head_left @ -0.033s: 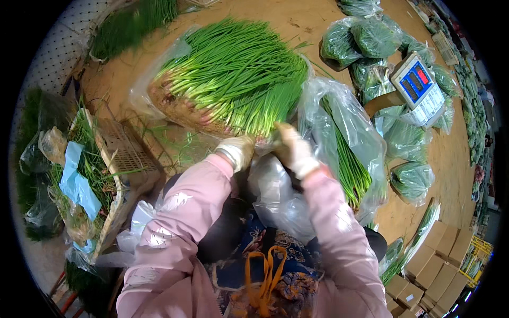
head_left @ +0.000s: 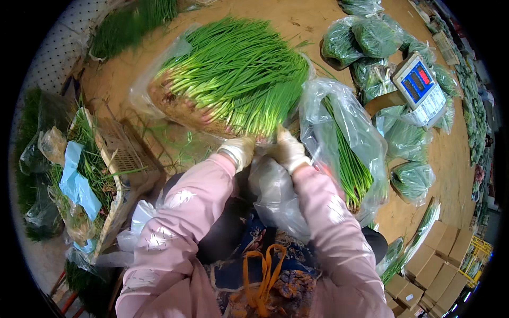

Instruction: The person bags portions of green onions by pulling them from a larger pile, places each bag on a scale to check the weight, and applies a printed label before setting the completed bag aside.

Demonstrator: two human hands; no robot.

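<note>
A wide heap of scallions [head_left: 233, 74] lies on a clear plastic sheet, green leaves pointing away and pale bulbs with soil toward me. At its near edge, my gloved left hand [head_left: 238, 151] has its fingers curled by the bulbs. Close to its right is my gloved right hand [head_left: 288, 151], fingers bent and one digit raised against the stalks. What lies between the fingers of either hand is hidden. Below them, a clear plastic bag [head_left: 278, 191] hangs over my lap. To the right, another clear bag [head_left: 323, 106] holds a bundle of scallions [head_left: 352, 175].
A digital scale display [head_left: 416, 79] stands at the right among several bagged bundles of greens [head_left: 376, 37]. On the left, a plastic crate [head_left: 130, 153] adjoins a pile of trimmings [head_left: 101, 196] with a blue plastic scrap [head_left: 79, 180]. Cardboard boxes [head_left: 437, 265] are stacked at lower right.
My right hand has shifted slightly down, and its forearm has swung a little left. The left hand has barely moved. The scallion heap looks the same.
</note>
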